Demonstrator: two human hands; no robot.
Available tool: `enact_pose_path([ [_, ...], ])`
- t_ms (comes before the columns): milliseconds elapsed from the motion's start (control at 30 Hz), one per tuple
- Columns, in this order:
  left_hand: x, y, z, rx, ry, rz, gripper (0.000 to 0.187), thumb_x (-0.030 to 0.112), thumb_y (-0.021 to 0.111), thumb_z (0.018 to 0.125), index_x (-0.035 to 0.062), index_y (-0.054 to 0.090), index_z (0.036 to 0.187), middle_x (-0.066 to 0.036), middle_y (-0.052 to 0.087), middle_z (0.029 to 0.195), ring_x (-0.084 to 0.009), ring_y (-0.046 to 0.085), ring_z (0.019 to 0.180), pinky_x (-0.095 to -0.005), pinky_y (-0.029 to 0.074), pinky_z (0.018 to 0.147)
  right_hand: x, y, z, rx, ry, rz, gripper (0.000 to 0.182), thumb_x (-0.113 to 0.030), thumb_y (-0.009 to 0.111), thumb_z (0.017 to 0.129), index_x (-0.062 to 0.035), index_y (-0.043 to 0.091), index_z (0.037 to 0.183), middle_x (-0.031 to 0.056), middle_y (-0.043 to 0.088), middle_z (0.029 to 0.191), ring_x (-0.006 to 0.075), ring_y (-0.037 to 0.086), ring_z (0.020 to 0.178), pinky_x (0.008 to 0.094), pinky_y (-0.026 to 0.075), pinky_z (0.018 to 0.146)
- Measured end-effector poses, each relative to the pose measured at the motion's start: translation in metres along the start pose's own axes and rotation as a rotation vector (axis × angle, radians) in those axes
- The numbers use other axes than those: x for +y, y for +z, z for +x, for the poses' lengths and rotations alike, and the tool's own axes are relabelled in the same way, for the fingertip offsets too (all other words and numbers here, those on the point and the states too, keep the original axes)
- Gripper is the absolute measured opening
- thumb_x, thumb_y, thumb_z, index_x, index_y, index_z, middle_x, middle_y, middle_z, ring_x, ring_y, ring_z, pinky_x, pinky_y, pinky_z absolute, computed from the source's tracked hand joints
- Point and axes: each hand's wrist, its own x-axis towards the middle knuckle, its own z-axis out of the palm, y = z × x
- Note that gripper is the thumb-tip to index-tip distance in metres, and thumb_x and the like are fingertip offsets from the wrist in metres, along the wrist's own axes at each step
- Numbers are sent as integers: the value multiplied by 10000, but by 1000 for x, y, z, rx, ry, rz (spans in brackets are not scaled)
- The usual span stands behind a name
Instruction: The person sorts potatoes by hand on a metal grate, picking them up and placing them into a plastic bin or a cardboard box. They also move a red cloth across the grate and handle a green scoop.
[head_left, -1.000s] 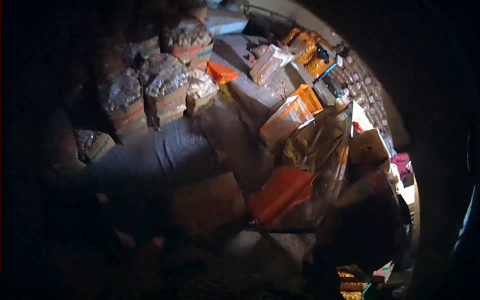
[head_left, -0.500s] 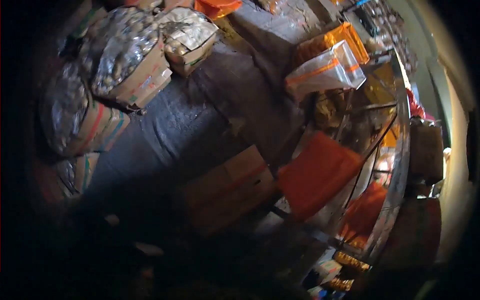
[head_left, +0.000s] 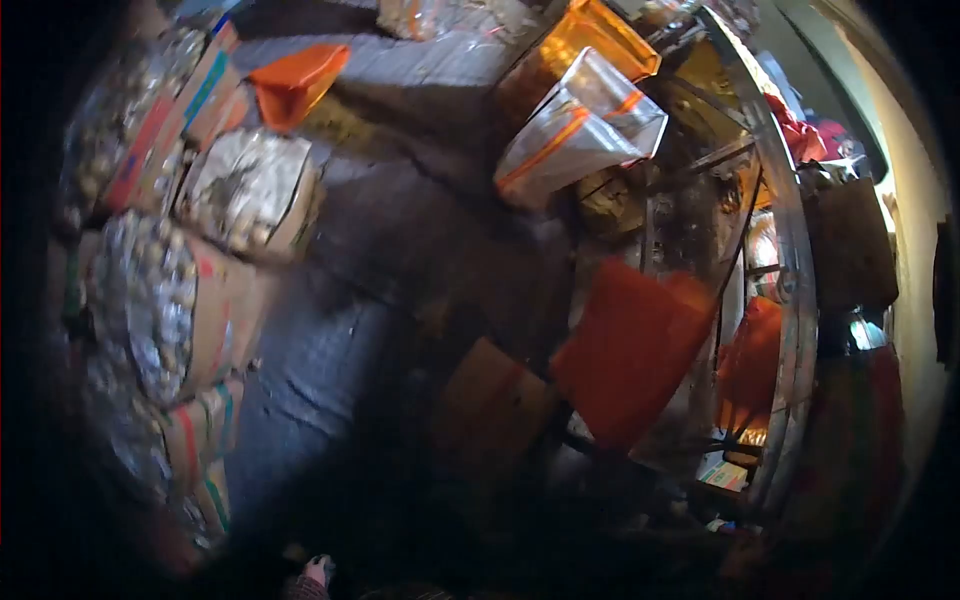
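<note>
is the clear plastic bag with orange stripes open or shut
Open: the clear plastic bag with orange stripes has its rim spread apart, and its inside shows.

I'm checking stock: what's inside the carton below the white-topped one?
Pale, roundish items show through clear plastic in the carton; anything deeper is hidden by its sides.

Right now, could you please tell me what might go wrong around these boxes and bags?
The brown cardboard lies in deep shadow, so a foot could catch on it. The dark floor covering looks creased beside the left-hand boxes, which might also cause a trip. The packed box bulges above its rim under clear plastic, so a knock could perhaps spill its contents.
</note>
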Motion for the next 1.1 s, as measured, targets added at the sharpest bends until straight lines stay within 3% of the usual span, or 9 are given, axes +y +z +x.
enact_pose_path([
  [67, 34, -25, 39, -167, -229, -338, 165, 300, 560, 890, 188, 614, 1000, -82, 620, 737, -297, 607, 643, -441, 494, 535, -11, 4, -1, -17, 56, -2, 544, -123, 611, 794, -18, 455, 1304, 198, 471, 1317, 328, 409, 1261, 408, 319, 1063],
  [167, 133, -62, 32, -572, -202, -630, 126, 283, 551, 898, 191, 613, 959, -86, 613, 721, -285, 580, 586, -389, 459, 475, -30, 8, -2, -66, 156, -15, 543, -121, 609, 794, -18, 454, 1305, 198, 471, 1316, 328, 410, 1260, 407, 319, 1063],
  [200, 183, -40, -5, -1, -100, -261, 127, 294, 561, 897, 190, 622, 936, -92, 630, 723, -271, 564, 545, -378, 425, 436, -37, 5, -2, -89, 190, -24, 543, -121, 609, 794, -18, 454, 1305, 198, 471, 1315, 329, 410, 1260, 407, 320, 1063],
  [300, 243, -75, -7, -288, -197, -398, 171, 293, 577, 890, 159, 650, 966, -104, 667, 799, -273, 606, 624, -392, 481, 523, -65, 0, -3, -171, 257, -61, 542, -119, 607, 795, -17, 454, 1305, 199, 472, 1314, 330, 411, 1259, 406, 320, 1062],
  [400, 294, -43, -5, 251, 289, 353, 256, 300, 581, 885, 95, 665, 1013, -125, 682, 908, -274, 641, 778, -376, 516, 698, -107, 7, -1, -216, 280, -60, 540, -117, 606, 796, -17, 454, 1305, 199, 473, 1313, 331, 411, 1258, 405, 321, 1062],
  [533, 428, -28, -84, 277, 180, 665, 328, 300, 569, 886, 18, 656, 1029, -160, 674, 983, -285, 630, 939, -349, 484, 848, -208, 37, 8, -322, 173, 16, 539, -115, 604, 797, -17, 454, 1305, 200, 473, 1311, 332, 412, 1256, 404, 322, 1061],
  [700, 546, -36, -78, 276, 143, 790, 344, 313, 564, 887, 13, 653, 1030, -172, 668, 995, -305, 623, 954, -360, 482, 850, -452, 21, 67, -487, -42, 124, 574, -117, 633, 766, -21, 443, 1299, 192, 474, 1302, 343, 453, 1203, 399, 363, 1028],
  [933, 752, -56, -52, 309, 94, 824, 366, 330, 558, 888, 6, 649, 1031, -189, 660, 1011, -333, 613, 974, -376, 479, 853, -674, -22, 166, -415, -130, 201, 478, -61, 601, 773, -26, 507, 1240, 177, 555, 1190, 333, 526, 1113, 380, 421, 963],
  [1100, 862, -71, -61, 351, 59, 838, 381, 343, 554, 889, 1, 646, 1032, -201, 654, 1023, -352, 606, 988, -387, 477, 856, -810, -58, 216, -355, -276, 239, 428, -43, 617, 753, -42, 556, 1177, 158, 581, 1151, 329, 553, 1070, 381, 444, 931],
])
